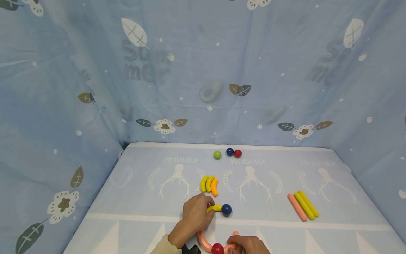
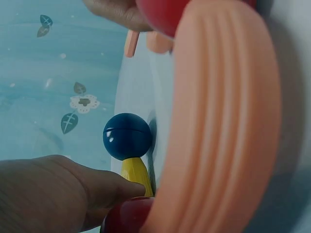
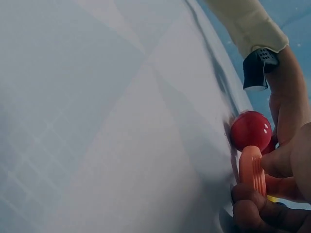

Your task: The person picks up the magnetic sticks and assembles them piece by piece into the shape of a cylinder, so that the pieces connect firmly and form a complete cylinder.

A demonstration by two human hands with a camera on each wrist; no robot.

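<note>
My left hand (image 1: 196,213) pinches a short yellow curved stick (image 1: 216,208) whose right end joins a dark blue ball (image 1: 226,210). A dark red ball (image 2: 127,216) lies by the left fingers in the left wrist view, at one end of a thick ribbed salmon curved stick (image 2: 223,107). That stick's other end meets a red ball (image 1: 217,248) at the front of the table. From this ball a second salmon curved stick (image 3: 251,167) runs right, and my right hand (image 1: 248,244) grips it between thumb and fingers. The left fingers hide the yellow stick's left end.
Two yellow curved sticks (image 1: 206,184) and an orange one (image 1: 214,187) lie beyond the left hand. Green (image 1: 217,155), blue (image 1: 229,152) and red (image 1: 238,153) balls sit at the back. Straight salmon (image 1: 297,207) and yellow (image 1: 306,205) sticks lie right. Patterned cloth (image 1: 203,70) surrounds the table.
</note>
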